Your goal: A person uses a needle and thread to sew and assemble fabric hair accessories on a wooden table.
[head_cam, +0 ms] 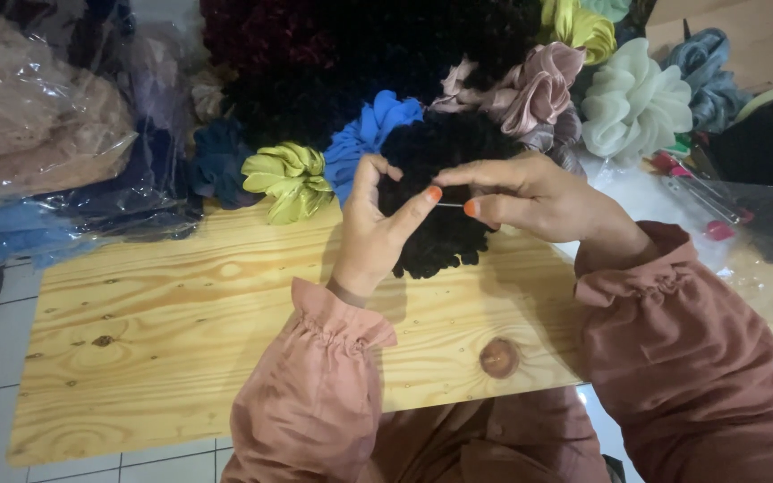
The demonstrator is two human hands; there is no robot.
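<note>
My left hand (pixel 373 231) grips a black ruffled scrunchie (pixel 445 228) from its left side, thumb stretched across the front of it. My right hand (pixel 530 192) pinches a thin silver needle (pixel 450 205) between thumb and forefinger, its tip close to my left thumb. Both hands are held just above a pale wooden board (pixel 163 340). Dusty-pink sleeves cover both wrists.
A pile of scrunchies lies along the board's far edge: lime green (pixel 290 179), blue (pixel 364 134), dusty pink (pixel 539 89), white (pixel 634 103), yellow (pixel 579 27), grey-blue (pixel 709 76), dark ones behind. Plastic bags of fabric (pixel 55 134) sit at left, clear wrapping with pink items (pixel 704 201) at right.
</note>
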